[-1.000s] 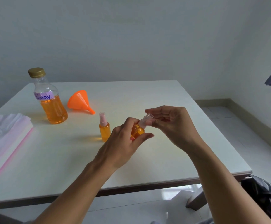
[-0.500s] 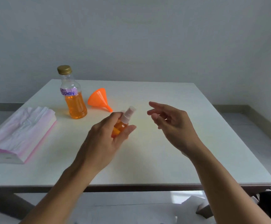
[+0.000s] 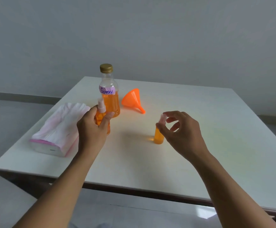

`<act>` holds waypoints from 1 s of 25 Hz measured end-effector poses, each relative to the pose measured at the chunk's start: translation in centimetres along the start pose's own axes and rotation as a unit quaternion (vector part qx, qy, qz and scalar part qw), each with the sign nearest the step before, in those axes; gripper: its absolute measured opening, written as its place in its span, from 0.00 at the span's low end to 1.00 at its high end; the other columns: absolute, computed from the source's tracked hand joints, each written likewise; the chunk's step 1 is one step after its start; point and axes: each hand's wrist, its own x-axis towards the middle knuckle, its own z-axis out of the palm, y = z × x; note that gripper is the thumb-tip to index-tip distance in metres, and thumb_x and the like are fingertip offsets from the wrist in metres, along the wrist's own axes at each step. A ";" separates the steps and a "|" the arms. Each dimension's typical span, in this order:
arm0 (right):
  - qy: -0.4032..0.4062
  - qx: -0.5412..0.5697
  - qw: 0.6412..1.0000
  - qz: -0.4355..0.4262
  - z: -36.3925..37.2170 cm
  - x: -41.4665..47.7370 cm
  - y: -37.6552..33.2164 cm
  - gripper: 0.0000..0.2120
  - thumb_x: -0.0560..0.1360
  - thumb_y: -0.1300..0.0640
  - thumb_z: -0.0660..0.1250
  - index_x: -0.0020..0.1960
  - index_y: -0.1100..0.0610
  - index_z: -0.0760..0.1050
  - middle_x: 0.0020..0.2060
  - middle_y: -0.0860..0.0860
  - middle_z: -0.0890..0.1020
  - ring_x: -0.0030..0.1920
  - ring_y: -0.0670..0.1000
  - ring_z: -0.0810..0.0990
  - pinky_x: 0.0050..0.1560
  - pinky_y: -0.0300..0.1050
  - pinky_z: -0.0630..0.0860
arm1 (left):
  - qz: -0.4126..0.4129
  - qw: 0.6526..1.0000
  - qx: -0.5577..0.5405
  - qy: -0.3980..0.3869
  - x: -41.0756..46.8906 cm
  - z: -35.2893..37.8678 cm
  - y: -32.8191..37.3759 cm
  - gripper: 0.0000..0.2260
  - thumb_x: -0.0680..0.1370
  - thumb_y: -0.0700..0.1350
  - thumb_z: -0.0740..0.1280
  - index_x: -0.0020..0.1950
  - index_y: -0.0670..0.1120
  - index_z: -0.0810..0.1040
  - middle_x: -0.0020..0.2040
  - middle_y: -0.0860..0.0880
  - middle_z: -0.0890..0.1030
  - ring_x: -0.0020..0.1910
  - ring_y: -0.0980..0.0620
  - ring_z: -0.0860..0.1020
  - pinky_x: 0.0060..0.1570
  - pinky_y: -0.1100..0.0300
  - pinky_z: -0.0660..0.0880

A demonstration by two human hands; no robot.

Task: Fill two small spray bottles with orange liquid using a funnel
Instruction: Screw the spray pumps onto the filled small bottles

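My left hand (image 3: 91, 132) grips a small spray bottle (image 3: 100, 116) of orange liquid, upright with its pink sprayer on, just above the table's left side. A second small spray bottle (image 3: 158, 137), also filled with orange liquid, stands on the white table (image 3: 200, 145) near the middle. My right hand (image 3: 183, 132) pinches its clear cap between thumb and forefinger. The orange funnel (image 3: 131, 99) lies on its side behind them. The big capped bottle (image 3: 108, 96) labelled "Spray", about half full of orange liquid, stands just behind my left hand.
A soft pack of pink-and-white tissues (image 3: 59, 129) lies at the table's left edge, close to my left hand. A grey wall runs behind the table, and the floor shows on both sides.
My left hand has carried its spray bottle to the left, toward the big bottle. My right hand let go of that bottle's cap and dropped onto the second bottle's cap. The view has swung left.
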 end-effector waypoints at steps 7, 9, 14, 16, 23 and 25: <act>-0.002 0.002 1.000 -0.011 0.4 0.5 -0.5 0.06 0.74 0.49 0.75 0.40 0.44 0.79 0.44 0.41 0.84 0.38 0.43 0.81 0.37 0.33 0.76 | -0.015 1.000 -0.023 0.004 1.0 0.7 -1.8 0.12 0.73 0.53 0.74 0.49 0.48 0.79 0.41 0.54 0.81 0.37 0.63 0.78 0.36 0.79 0.68; -0.003 0.011 1.000 -0.002 0.4 0.5 -0.5 0.06 0.74 0.50 0.75 0.40 0.45 0.80 0.43 0.41 0.84 0.38 0.44 0.81 0.38 0.35 0.77 | -0.018 0.999 -0.034 -0.009 0.9 1.0 -2.2 0.16 0.73 0.55 0.73 0.54 0.46 0.79 0.45 0.54 0.81 0.41 0.61 0.79 0.40 0.76 0.72; 0.001 0.048 0.999 0.007 -0.9 -0.1 -1.0 0.05 0.74 0.51 0.76 0.41 0.47 0.81 0.43 0.42 0.86 0.38 0.45 0.83 0.40 0.38 0.79 | 0.045 0.998 -0.003 0.050 -0.8 0.4 -0.1 0.28 0.76 0.52 0.71 0.70 0.42 0.66 0.67 0.43 0.71 0.66 0.50 0.69 0.64 0.60 0.66; -0.006 0.075 0.997 0.013 -1.6 -0.6 -1.2 0.04 0.73 0.52 0.76 0.42 0.48 0.82 0.43 0.42 0.86 0.39 0.47 0.84 0.42 0.41 0.82 | 0.145 0.985 0.013 0.094 -2.4 0.3 1.7 0.19 0.77 0.45 0.68 0.65 0.39 0.71 0.61 0.42 0.72 0.62 0.45 0.70 0.64 0.59 0.64; -0.058 0.085 0.994 0.028 -4.0 -2.4 -0.8 0.06 0.74 0.51 0.76 0.46 0.54 0.85 0.39 0.44 0.87 0.37 0.43 0.86 0.38 0.37 0.83 | 0.113 0.952 -0.032 -0.281 -8.4 5.1 6.5 0.30 0.72 0.60 0.71 0.70 0.58 0.65 0.67 0.59 0.74 0.61 0.60 0.73 0.55 0.64 0.75; -0.070 0.087 0.993 0.041 -5.1 -2.5 -0.3 0.06 0.74 0.51 0.76 0.44 0.54 0.85 0.36 0.46 0.87 0.36 0.45 0.86 0.38 0.38 0.83 | 0.140 0.948 -0.045 -0.281 -8.5 6.3 7.0 0.23 0.73 0.57 0.71 0.67 0.56 0.72 0.60 0.57 0.80 0.56 0.57 0.79 0.52 0.65 0.79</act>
